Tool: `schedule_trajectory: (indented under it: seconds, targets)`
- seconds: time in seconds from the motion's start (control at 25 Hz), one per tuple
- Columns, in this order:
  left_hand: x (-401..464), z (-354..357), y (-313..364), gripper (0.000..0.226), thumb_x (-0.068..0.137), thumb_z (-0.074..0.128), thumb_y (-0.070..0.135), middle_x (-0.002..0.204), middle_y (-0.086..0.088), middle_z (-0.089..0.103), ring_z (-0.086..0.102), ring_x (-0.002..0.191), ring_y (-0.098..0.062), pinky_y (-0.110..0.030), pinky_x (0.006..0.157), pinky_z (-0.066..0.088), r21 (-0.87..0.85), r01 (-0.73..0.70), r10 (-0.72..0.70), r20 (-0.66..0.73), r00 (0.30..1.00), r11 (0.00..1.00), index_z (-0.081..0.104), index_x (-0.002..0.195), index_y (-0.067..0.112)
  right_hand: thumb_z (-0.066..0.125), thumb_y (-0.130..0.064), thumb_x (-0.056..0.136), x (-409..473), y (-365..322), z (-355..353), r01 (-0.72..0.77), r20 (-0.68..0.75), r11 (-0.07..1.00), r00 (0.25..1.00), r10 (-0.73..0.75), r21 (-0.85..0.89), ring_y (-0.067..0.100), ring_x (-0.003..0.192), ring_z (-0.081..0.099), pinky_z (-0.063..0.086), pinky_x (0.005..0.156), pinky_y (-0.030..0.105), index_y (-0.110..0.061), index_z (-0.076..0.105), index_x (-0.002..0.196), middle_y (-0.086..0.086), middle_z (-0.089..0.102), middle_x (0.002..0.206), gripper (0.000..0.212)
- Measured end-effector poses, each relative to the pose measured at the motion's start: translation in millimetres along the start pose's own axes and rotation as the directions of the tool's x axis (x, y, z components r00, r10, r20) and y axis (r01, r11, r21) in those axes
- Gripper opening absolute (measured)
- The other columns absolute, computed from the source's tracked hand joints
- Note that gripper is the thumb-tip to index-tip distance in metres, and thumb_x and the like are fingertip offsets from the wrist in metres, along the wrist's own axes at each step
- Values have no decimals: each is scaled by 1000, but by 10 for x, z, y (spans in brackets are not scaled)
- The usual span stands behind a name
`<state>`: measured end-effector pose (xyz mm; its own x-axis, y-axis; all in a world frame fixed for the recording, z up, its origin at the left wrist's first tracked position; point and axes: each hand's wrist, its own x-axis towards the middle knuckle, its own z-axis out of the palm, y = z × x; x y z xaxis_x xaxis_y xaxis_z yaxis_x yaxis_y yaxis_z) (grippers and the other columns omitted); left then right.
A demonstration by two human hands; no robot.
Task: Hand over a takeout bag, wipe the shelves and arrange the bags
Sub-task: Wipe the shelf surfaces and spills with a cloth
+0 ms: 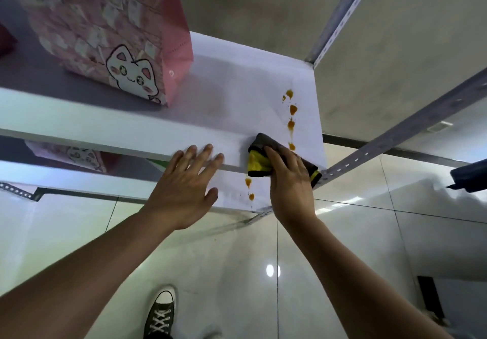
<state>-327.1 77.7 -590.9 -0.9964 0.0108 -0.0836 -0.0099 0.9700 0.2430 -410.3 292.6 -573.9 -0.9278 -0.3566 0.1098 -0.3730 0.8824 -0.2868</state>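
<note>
Cloth (266,151): a folded grey rag with a yellow inner face and dark edging, soft and thick; it lies on the front right corner of the upper shelf, partly over the edge, just beside the lowest drop, likely so the next stroke takes the drip line.
Right hand (291,180): lies flat on top of the cloth with its fingers (274,158) stretched along it, pressing it down onto the shelf rather than pinching it.
Spill (292,117): orange-brown drops, glossy and wet-looking, in a line from near the back of the shelf to the front edge.
Lower drops (249,188): two more of the same colour on the shelf below.
Shelf (232,96): white, smooth, flat board held by grey perforated metal angle posts (340,25).
Left hand (184,188): fingers spread and straight, tips on the shelf's front edge, seemingly bracing; it holds nothing.
Bag (113,38): pink paper, stiff and creased, printed with a white cartoon cat; it stands upright on the shelf, well apart from the spill.
Second bag (76,155): similar print, on the shelf below, mostly hidden.
Floor (237,272): pale glossy tiles.
</note>
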Motion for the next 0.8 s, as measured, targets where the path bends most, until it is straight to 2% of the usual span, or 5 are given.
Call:
schedule_trajectory:
  seconds: [0.2,0.36,0.56,0.68,0.8]
  targets:
    - [-1,62,-10,76,97,33,57,165,5,-17,-14,153,-23,-42,123,-8,9,-21,21,-5,1000,1000,-10,156,35,45,-14,106,85,199,55,65,28,998,998,-64,-19,29,150,31,27,124,44,-21,40,156,8,38,161,51]
    - [-26,16,29,78,96,33,59,165,5,-17,-13,153,-23,-41,123,-8,21,-11,11,-5,1000,1000,-12,156,35,45,-6,101,283,65,150,-280,-63,960,958,279,-11,28,155,18,9,127,36,-19,27,161,12,23,167,63]
    - [-32,31,54,74,90,6,65,165,5,-14,-9,153,-23,-42,124,-5,30,-5,5,-16,1000,1000,-10,156,37,44,-13,106,321,-134,280,92,-38,996,995,-91,8,27,152,29,13,126,35,-22,37,157,9,34,163,53]
    - [-36,-12,33,67,95,16,56,165,-1,19,21,149,-28,-44,121,15,53,-22,26,-79,997,998,22,156,31,36,-18,109,486,81,246,-89,-92,995,992,84,-48,23,154,24,10,126,31,-24,31,159,4,29,166,51]
    - [157,-51,-17,47,96,33,43,137,-5,53,48,118,-29,-44,99,35,43,-69,76,-195,978,997,56,132,25,29,-18,108,608,70,270,-293,-122,956,950,287,-32,21,156,15,3,126,30,-24,25,161,5,21,169,53]
